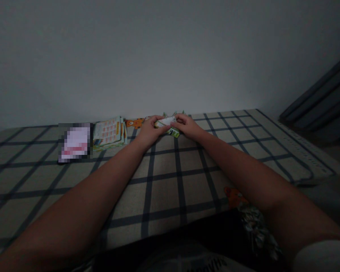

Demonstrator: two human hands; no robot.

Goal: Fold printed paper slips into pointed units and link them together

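Note:
Both arms reach forward over a checked cloth. My left hand [150, 131] grips the left side of a small printed paper [167, 121], white with green, its thumb laid along the near edge. On the right side of the same paper, my right hand [187, 125] is closed with thumb and fingers. The paper looks folded, though its exact shape is too small and dim to tell. Just behind the hands, several green-and-white pointed paper pieces [183, 112] show partly. Left of my left hand lies a stack of printed sheets [107, 132] with calendar-like blocks.
A pixelated pink-and-white object with a dark edge [76, 141] lies left of the stack. The checked cloth [164, 192] with orange bear prints covers the surface up to a grey wall [164, 56]. Crumpled green-and-white material [257, 228] sits close to my body; dark folded fabric [323, 94] hangs right.

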